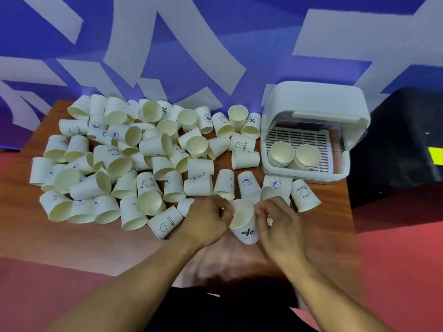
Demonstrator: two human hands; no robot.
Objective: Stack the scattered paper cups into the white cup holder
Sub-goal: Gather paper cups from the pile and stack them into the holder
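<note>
At 6 o'clock of the wooden table (72, 243), holding one paper cup (243, 222) with a % print between both hands, its open mouth turned toward 12 o'clock. Left hand (206, 221) at 9 o'clock of this cup, fingers curled and pinching the rim. Right hand (280, 226) at 3 o'clock of it, fingers also curled, gripping the opposite side of the rim; a little blurred, so cannot tell the exact contact of each finger. From 9 o'clock to the centre of the table, a big pile of scattered cups (131, 159), most lying on their sides, many touching each other. At 1 o'clock of the right hand, near it, a Bear cup (304, 195). At 2 o'clock of the table, the white cup holder (316, 99) with lid raised, containing on its slotted tray a first stack (281, 153) and, touching it at 3 o'clock, a second stack (306, 156), mouths up. At 12 o'clock behind the table, a blue and white wall (167, 56).
</note>
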